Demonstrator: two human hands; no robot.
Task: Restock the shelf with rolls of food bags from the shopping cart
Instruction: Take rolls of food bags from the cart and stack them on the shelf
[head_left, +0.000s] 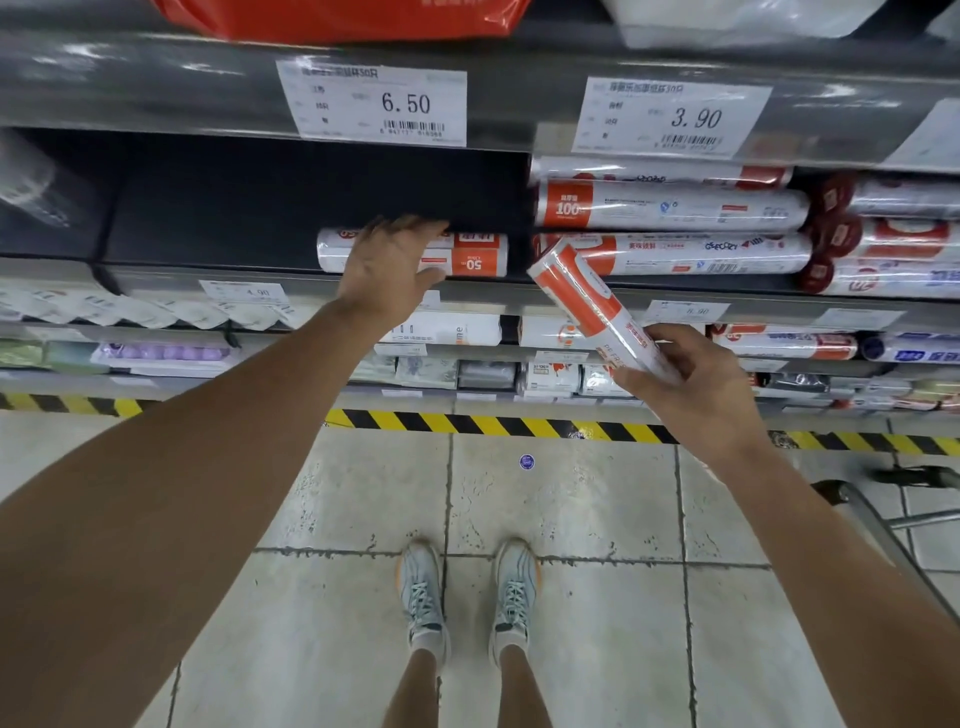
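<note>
The held roll of food bags (584, 291), a glossy film-wrapped cylinder, white with a broad orange band, sits in the right grip (691, 379): fingers and thumb curl round its near end. It tilts, its far end rising up and away to the left of that grip, in front of the shelf (166, 273) edge.

Left of it, the left grip (389, 265) is spread flat with straight fingers over the middle of a lone roll (470, 255) lying lengthwise on the dark shelf; whether it touches the roll I cannot tell.

Beyond the right grip, a stack of rolls (670, 208) in the same white and orange lies on that same shelf. Above both grips, paper price tags read 6.50 (374, 104) and 3.90 (670, 117).

Below the right grip, a grey metal tube of the shopping cart (927, 517) shows. Under both grips run yellow-and-black tape (493, 423) and worn pale floor tiles (571, 519).
</note>
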